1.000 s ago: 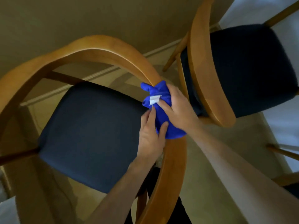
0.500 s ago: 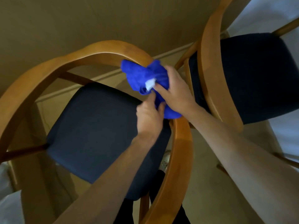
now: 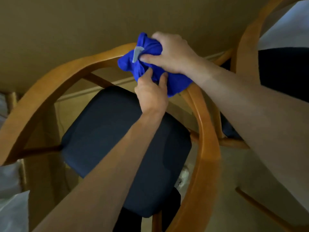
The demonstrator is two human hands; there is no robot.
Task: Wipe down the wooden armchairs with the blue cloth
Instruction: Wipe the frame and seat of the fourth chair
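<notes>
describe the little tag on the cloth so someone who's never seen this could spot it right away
Start at the curved wooden armrail of the nearer armchair, above its dark blue seat. Bunched on that rail's top is the blue cloth, held by the right hand and left hand. The tag is the small pale grey sliver beside the right thumb, the only non-blue patch on the cloth.

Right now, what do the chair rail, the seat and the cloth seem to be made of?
Chair rail: apparently wood, honey-coloured, smooth with a soft sheen, probably varnished.
Seat: seemingly padded upholstery, dark navy, matte; fabric or leatherette unclear.
Cloth: soft blue textile, bunched in folds, white tag; possibly microfibre.
</notes>
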